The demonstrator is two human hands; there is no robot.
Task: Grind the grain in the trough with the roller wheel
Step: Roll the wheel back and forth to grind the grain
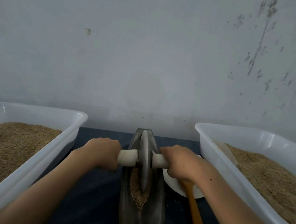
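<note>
Grinding is underway: the grey metal roller wheel [144, 160] is gripped by its pale handle [128, 157] in left hand [103, 153] and right hand [178, 162], over tan grain [137, 191] in the dark boat-shaped trough [140, 218]; a firm push onward is likely needed next.

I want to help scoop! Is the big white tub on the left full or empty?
Nearly full: the white plastic tub on the left holds brown grain heaped close to its rim.

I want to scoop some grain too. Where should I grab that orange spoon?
Grab the orange spoon by its long handle, near the end with the hole, coming from the near side. Its scoop end lies in the white bowl under the right hand, so only the handle is free.
</note>
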